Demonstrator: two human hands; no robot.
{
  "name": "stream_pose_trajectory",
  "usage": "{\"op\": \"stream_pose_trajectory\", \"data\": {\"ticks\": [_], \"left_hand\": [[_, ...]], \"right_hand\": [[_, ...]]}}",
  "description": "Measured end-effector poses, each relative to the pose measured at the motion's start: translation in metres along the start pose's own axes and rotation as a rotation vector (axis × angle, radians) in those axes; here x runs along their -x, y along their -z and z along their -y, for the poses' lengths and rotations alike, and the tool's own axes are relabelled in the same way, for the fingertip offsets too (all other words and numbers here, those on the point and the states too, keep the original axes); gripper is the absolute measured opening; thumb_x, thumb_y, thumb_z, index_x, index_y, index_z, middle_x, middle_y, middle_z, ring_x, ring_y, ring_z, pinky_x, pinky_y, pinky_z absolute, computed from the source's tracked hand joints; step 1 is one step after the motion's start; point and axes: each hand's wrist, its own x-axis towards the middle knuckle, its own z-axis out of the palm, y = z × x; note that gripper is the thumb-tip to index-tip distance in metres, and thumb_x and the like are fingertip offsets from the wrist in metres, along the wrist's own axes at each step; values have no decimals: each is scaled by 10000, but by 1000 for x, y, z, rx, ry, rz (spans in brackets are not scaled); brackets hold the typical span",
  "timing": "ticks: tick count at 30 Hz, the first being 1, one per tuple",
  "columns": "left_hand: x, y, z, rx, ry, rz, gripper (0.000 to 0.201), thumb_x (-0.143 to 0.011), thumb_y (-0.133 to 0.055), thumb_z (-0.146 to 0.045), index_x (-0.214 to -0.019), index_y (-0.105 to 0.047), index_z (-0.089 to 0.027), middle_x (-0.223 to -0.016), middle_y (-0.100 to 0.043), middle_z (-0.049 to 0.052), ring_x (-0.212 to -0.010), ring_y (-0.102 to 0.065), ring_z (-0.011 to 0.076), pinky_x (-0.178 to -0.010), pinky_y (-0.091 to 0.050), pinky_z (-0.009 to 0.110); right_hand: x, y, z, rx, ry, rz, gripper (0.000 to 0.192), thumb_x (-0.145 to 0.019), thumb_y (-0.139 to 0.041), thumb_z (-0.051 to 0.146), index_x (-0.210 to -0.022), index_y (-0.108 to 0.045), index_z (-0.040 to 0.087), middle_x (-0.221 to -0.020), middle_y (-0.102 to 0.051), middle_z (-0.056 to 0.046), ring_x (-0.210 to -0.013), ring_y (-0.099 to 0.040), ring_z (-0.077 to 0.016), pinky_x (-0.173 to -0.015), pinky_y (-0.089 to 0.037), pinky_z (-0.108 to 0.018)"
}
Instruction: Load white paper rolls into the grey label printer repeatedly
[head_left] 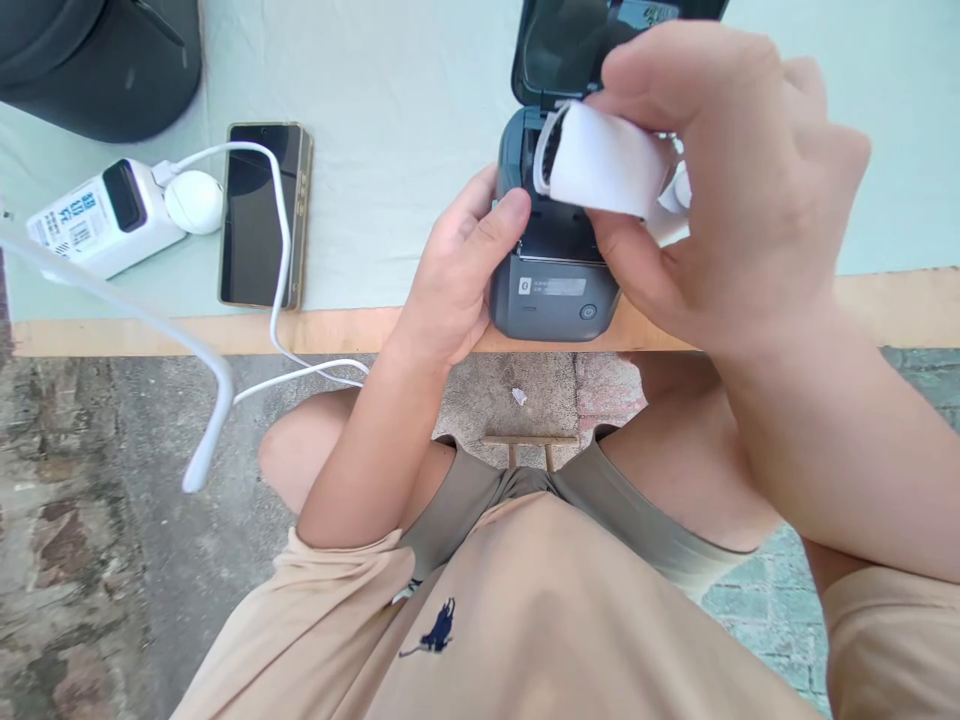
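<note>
A dark grey label printer stands at the table's near edge with its lid raised. My left hand is wrapped round the printer's left side, thumb on the rim of its open bay. In my right hand is a white roll of label paper, pinched between thumb and fingers just over the bay. The roll is tilted, and its left end shows a clear curved edge and a dark core. My right fingers hide its right end, so I cannot tell whether it touches the printer.
A phone lies left of the printer. Beside it is a white power strip with a round plug and white cable hanging over the table edge. A black container stands at the back left.
</note>
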Motion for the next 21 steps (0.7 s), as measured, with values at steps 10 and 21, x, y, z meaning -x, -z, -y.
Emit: {"op": "stream_pose_trajectory", "data": {"ticks": [10, 21], "left_hand": [[1, -2, 0, 19, 2, 28, 218, -899, -381, -271, -906, -593, -219, -898, -614, 17, -970, -594, 170, -809, -498, 267], [-8, 18, 21, -109, -116, 89, 485, -616, -751, -375, -1025, -528, -243, -974, -611, -3, -945, -621, 184, -795, -519, 280]], "right_hand": [[4, -7, -15, -54, 131, -116, 146, -802, -446, 294, -780, -564, 213, -992, -648, 45, -957, -614, -154, -802, -433, -337], [17, -3, -24, -203, 217, -206, 256, -776, -527, 322, -973, -616, 186, -1057, -585, -29, -1038, -548, -176, -883, -435, -334]]}}
